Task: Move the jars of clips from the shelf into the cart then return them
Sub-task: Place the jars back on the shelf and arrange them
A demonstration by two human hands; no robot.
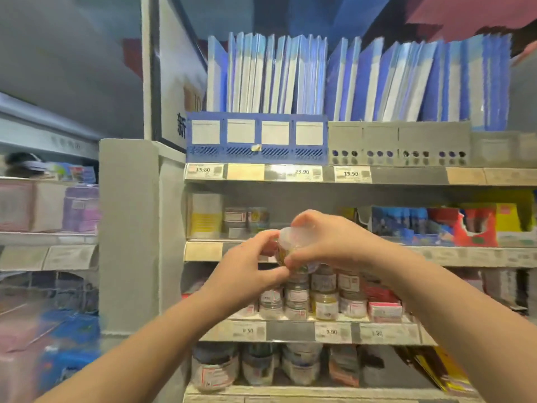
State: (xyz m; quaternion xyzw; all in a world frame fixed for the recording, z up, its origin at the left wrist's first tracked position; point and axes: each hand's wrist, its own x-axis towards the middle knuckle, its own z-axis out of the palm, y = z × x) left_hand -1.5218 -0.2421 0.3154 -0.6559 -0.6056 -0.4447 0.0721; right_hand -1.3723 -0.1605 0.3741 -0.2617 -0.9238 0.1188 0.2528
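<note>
A small clear jar of clips [292, 245] with a pale lid is held up in front of the shelves, tilted on its side. My left hand [250, 263] pinches it from the left and below. My right hand [328, 239] curls round it from the right and over the lid. Just below and behind them, several more jars of clips [322, 298] stand stacked on a shelf [290, 331] with price tags. The cart is not in view.
Blue folders [319, 80] stand in racks on the top shelf. Boxes and more jars [247, 219] sit on the middle shelf, larger jars [258, 367] on the one below. A grey post [128, 234] and another shelving unit [49, 237] lie to the left.
</note>
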